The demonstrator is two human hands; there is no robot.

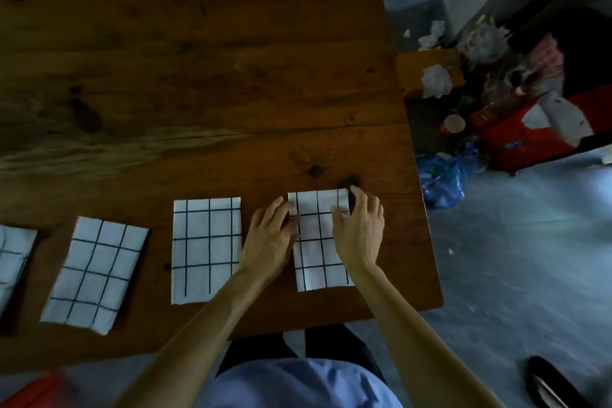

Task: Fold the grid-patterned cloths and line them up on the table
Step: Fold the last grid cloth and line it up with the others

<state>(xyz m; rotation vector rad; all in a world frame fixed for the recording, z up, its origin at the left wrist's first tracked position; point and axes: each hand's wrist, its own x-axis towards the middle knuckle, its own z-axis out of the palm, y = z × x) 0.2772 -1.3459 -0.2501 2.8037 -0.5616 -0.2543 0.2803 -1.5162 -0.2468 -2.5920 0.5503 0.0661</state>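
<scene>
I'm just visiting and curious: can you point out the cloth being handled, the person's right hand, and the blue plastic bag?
rightmost folded cloth [313, 253], head view, bare middle panel.
right hand [359, 232], head view, back of hand.
blue plastic bag [442, 180], head view, crumpled middle.

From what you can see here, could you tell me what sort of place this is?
Probably an informal workroom or a corner of a home: a worn wooden table on a bare grey floor, with a heap of rubbish beside it.
</scene>
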